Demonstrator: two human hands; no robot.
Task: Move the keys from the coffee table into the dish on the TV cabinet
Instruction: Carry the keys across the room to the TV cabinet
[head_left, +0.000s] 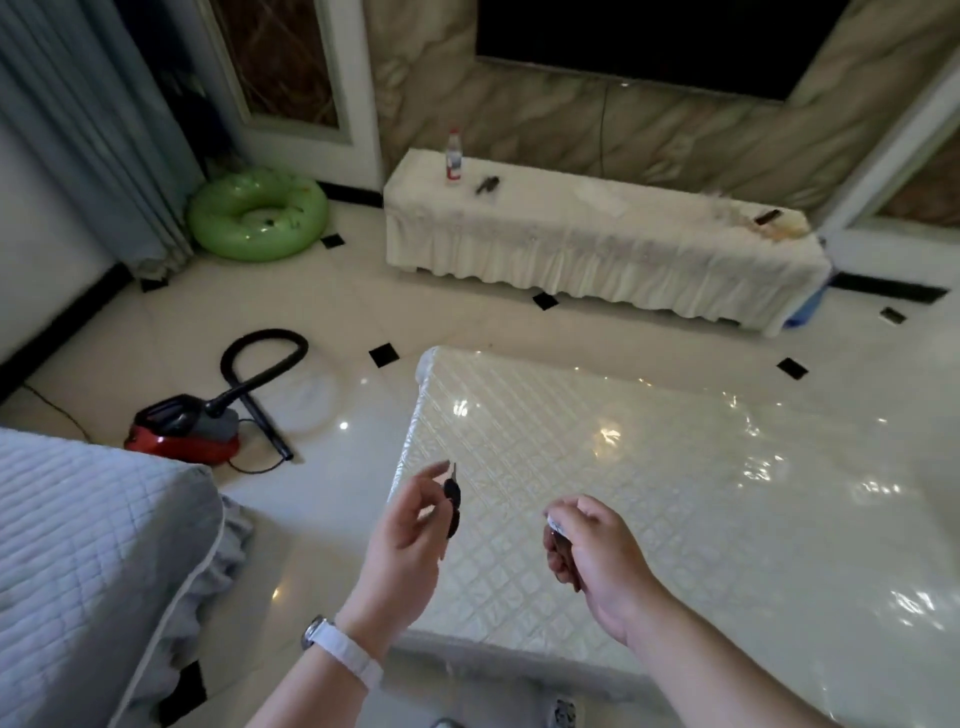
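Dim, soft-focus wide-angle view, edges bowed, bright glare spots on the coffee table (675, 441) plastic cover

We are in a home living room: a dark TV screen (654, 41) hangs on a marbled wall above a cloth-draped TV cabinet (597, 249), a plastic-covered coffee table (649, 493) stands on glossy floor tiles, with a red vacuum cleaner (182, 428), curtains (93, 130), and what seems a quilted sofa (88, 545).
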